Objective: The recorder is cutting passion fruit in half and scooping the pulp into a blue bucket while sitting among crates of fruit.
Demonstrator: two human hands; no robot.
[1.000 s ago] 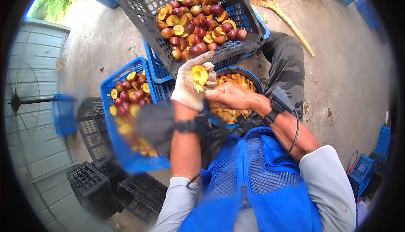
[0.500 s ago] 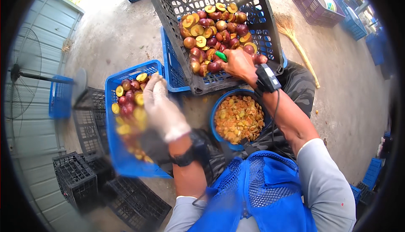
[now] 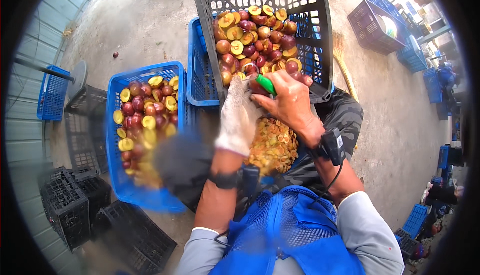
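Pitting plums: gripping green-handled tool [image 3: 266, 84] in right hand [image 3: 287, 102], bringing gloved left hand [image 3: 239, 115] alongside (grasp blurred, cannot tell) at black crate [image 3: 320, 35] rim. Next needing whole plum [image 3: 223, 46] from crate.

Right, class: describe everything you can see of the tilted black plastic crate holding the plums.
The tilted black plastic lattice crate has mesh walls and a thick rim. It leans toward the person, resting on blue plastic crates. Whole dark-red and halved yellow-fleshed plums pile at its lower end. The bare right hand, holding a green-handled tool, and the white-gloved left hand meet at its lower rim.
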